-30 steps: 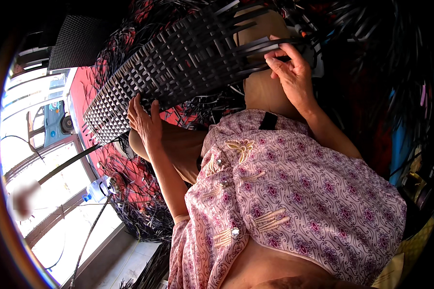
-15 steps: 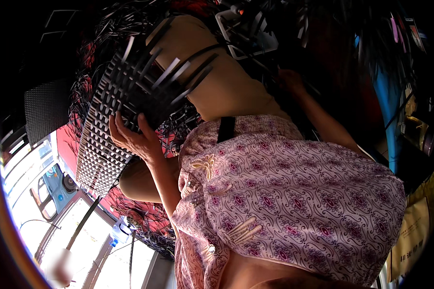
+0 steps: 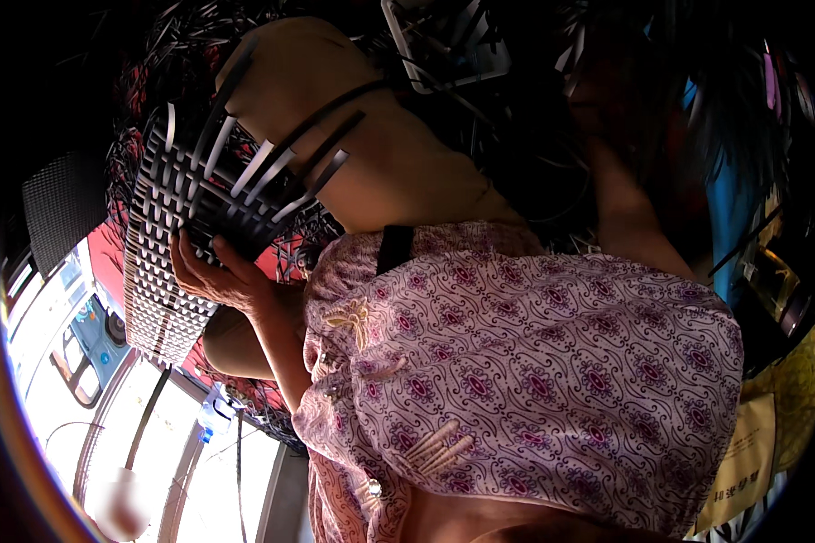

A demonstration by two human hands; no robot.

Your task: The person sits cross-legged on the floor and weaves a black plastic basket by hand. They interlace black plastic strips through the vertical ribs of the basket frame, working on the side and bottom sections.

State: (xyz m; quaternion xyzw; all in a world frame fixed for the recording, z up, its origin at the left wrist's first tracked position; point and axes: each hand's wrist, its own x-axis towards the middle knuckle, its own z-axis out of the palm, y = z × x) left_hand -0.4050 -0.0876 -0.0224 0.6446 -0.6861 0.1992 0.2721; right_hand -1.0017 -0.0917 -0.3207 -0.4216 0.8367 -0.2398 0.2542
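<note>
A half-woven basket [image 3: 165, 271] of flat dark plastic strips leans beside my left leg, its outer face shining pale grey. Long loose strip ends [image 3: 254, 167] stick out of its upper part toward my knee. My left hand [image 3: 222, 276] grips the basket at its edge, the thumb apart from the fingers. At the upper right, my right hand [image 3: 596, 122] reaches into deep shadow near a heap of dark strips. Its fingers are lost in the dark, so whether it holds anything does not show.
A pale rectangular-rimmed container [image 3: 417, 77] with strips over it stands beyond my knee. Another dark woven piece [image 3: 63, 208] is at the far left. Blue material [image 3: 723, 217] hangs at the right, above a tan paper bag [image 3: 743, 462]. Scattered strips cover red material around my legs.
The whole view has shifted, so basket and legs sit further left. My right arm has moved to the right, its hand going deeper into shadow. My left hand keeps its place on the basket.
</note>
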